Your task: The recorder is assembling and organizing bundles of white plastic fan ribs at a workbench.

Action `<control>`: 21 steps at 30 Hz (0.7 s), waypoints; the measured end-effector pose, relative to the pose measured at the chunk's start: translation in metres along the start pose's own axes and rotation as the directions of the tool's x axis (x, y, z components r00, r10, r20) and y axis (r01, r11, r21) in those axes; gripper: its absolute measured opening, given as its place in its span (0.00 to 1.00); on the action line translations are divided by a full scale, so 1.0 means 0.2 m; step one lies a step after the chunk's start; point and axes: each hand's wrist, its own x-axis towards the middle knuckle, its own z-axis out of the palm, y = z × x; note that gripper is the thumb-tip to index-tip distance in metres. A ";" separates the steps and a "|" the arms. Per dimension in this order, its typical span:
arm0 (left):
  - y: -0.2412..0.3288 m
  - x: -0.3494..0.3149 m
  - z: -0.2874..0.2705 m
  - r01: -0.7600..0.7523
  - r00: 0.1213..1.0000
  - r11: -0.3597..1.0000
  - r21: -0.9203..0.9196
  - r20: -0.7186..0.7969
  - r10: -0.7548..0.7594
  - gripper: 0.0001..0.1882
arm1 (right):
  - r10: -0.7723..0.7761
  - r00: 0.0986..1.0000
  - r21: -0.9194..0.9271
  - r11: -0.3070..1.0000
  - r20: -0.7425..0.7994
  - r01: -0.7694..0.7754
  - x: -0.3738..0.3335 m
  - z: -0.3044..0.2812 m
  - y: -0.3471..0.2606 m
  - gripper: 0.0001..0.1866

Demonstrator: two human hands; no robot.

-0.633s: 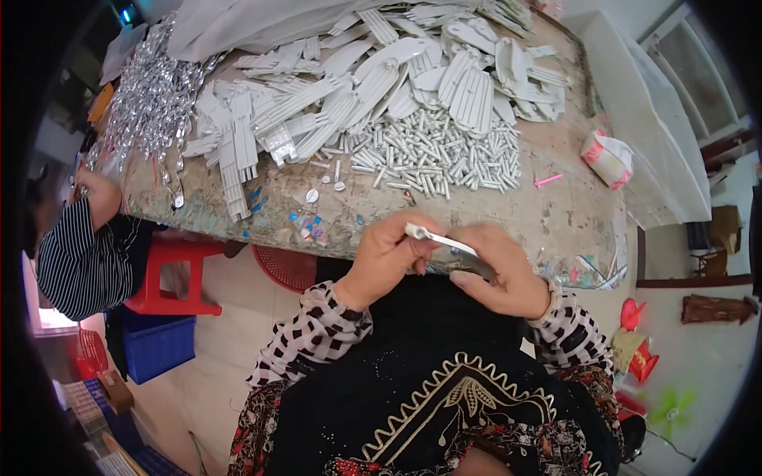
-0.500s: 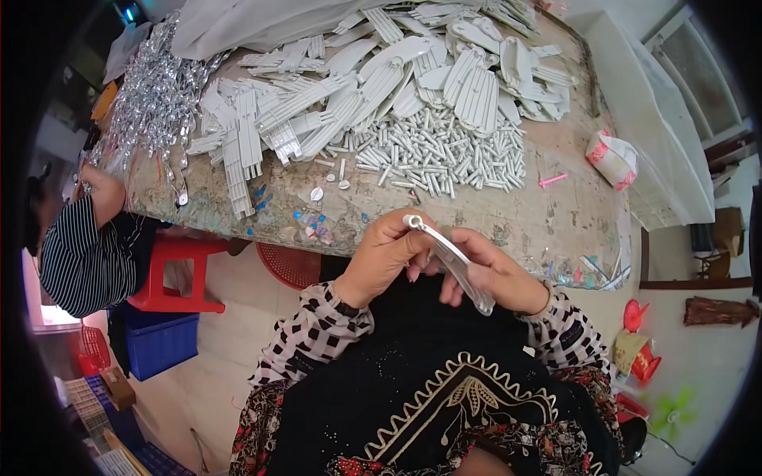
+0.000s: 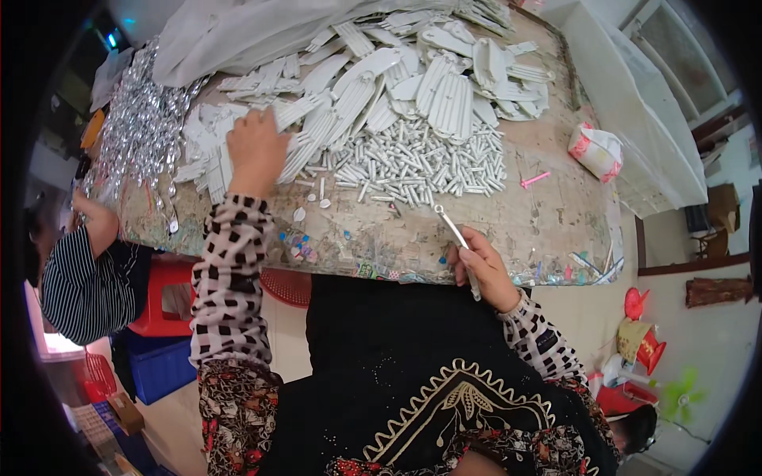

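Observation:
Stretched out to the left, my left hand is over the heap of white slatted plastic pieces; its fingertips point down and are hidden, so its grip does not show. My right hand is closed on a thin white curved plastic part at the table's front edge. That part is seen edge-on, with a small round socket at its upper end. Beyond it lies a pile of short white plastic pegs. Larger white wing-shaped ribbed panels are heaped behind the pegs.
Silvery strands hang at the table's left. A pink stick and a pink-white roll lie on the worn table at right, near a white bin. At left, a person in a striped top sits by a red stool.
My left hand has let go of the white curved part and moved far left to the heap of slatted pieces. My right hand keeps the part, now held more upright.

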 end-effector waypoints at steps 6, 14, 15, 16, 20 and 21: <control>-0.01 0.09 -0.03 -0.047 0.974 0.996 0.078 0.227 0.028 0.19 | 0.000 1.000 0.035 0.999 0.020 -0.001 -0.03 -0.08 0.00 0.29; 0.24 -0.02 -0.21 -0.013 0.995 0.782 -0.623 0.066 0.069 0.21 | 0.071 0.997 0.033 0.997 -0.013 -0.070 0.07 -0.13 -0.23 0.25; 0.26 -0.02 -0.22 -0.077 0.994 0.827 -0.557 0.025 0.109 0.20 | -0.011 1.000 0.056 0.998 -0.029 0.013 0.10 -0.14 -0.27 0.24; 0.24 -0.04 -0.15 -0.164 0.984 0.841 -0.516 -0.028 0.175 0.21 | -0.012 0.999 0.056 0.998 -0.041 0.014 0.11 -0.12 -0.31 0.24; 0.35 -0.10 -0.15 -0.314 0.949 0.859 -0.404 -0.102 0.299 0.24 | -0.095 0.989 0.053 0.993 -0.112 0.102 0.14 -0.09 -0.31 0.24; 0.35 -0.09 -0.12 -0.317 0.948 0.858 -0.405 -0.099 0.303 0.24 | -0.083 0.991 0.046 0.995 -0.108 0.088 0.14 -0.10 -0.31 0.24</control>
